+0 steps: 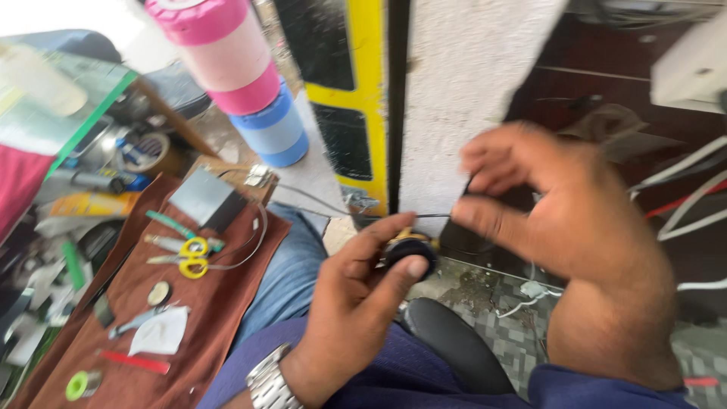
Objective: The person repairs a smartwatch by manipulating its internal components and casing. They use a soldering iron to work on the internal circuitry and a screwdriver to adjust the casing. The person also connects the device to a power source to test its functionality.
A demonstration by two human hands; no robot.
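A small round black part (410,250) sits at the centre of the view, pinched between the thumb and fingers of the left hand (356,291), above the person's lap and in front of a pale rough pillar (462,98). A thin dark wire (432,216) runs from just above that part to the right hand (564,227), whose thumb and forefinger are closed on its end; the other fingers curl loosely above. Both hands are thus grasping, the left on the part, the right on the wire.

To do this well, I judge that the left hand should keep the round part steady and turned so its rim faces the wire, while the right keeps the wire taut but not strained, since so thin a strand could kink or slip. The picture is blurred at the right hand, so how the wire meets the part I cannot tell.

Further out to the left, a brown cloth (189,318) carries yellow-handled scissors (193,257), a dark grey box (204,198), a red strip (136,362) and a small green roll (78,386). Behind it stands a pink and blue stack of containers (242,76).
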